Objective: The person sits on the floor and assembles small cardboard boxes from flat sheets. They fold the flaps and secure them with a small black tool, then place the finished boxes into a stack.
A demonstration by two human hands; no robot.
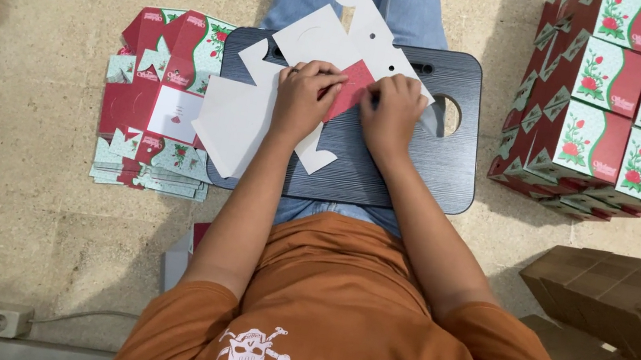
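Both hands work on a flat, unfolded cardboard box blank (pixel 303 80) that lies white side up on a dark lap tray (pixel 393 166). The blank spreads from the tray's far edge, where its cut flaps stick out past the rim, across to the tray's left edge and over it.

The left hand (pixel 303 102) rests near the middle of the tray with its fingers (pixel 317 74) curled down, tips pinching and pressing a red folded flap (pixel 353 87) of the blank. The right hand (pixel 392 114) sits just beside it, fingers bent and closed on the opposite edge of the same red flap, knuckles raised. Neither hand is spread open; both are grasping the flap between them, and the thumbs are hidden under the fingers.

On the floor touching the tray's left edge lies a stack of flat printed blanks (pixel 162 104), red and pale green with a flower pattern. Beyond the tray's right edge stands a pile of finished boxes (pixel 615 100) in the same print. Brown cartons (pixel 628 331) lie nearer, at the right.
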